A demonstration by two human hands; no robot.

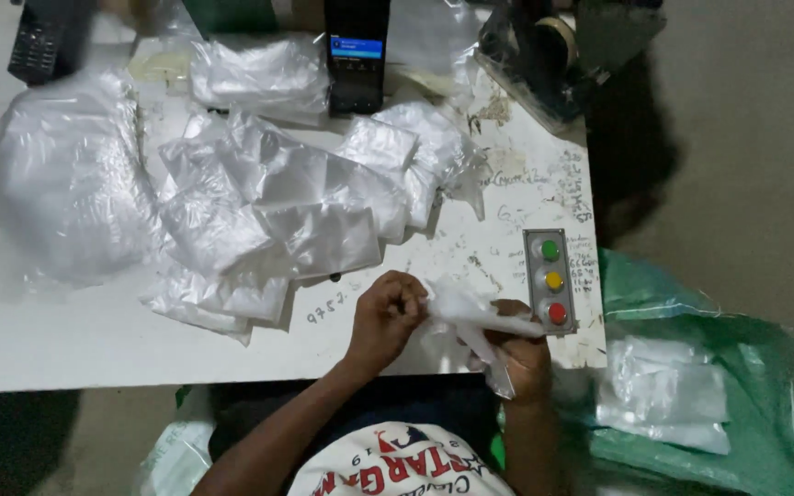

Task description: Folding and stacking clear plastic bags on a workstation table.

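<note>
Both hands closed on one small clear plastic bag (470, 317) over the worktop's (48, 340) near edge, left hand (386, 317) pinching, right hand (521, 354) gripping beneath (best kept taut, fingertips only).

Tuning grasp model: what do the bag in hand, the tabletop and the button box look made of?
Bag: thin clear plastic film, glossy, crinkled. Tabletop: hard white board, probably laminate, matte, scuffed and scribbled on. Button box: grey casing, metal or plastic, with shiny coloured plastic-looking buttons.

Both forearms are bare to the left hand (386, 312) and right hand (524, 354). The shirt (397, 464) is white with red and dark print.
</note>
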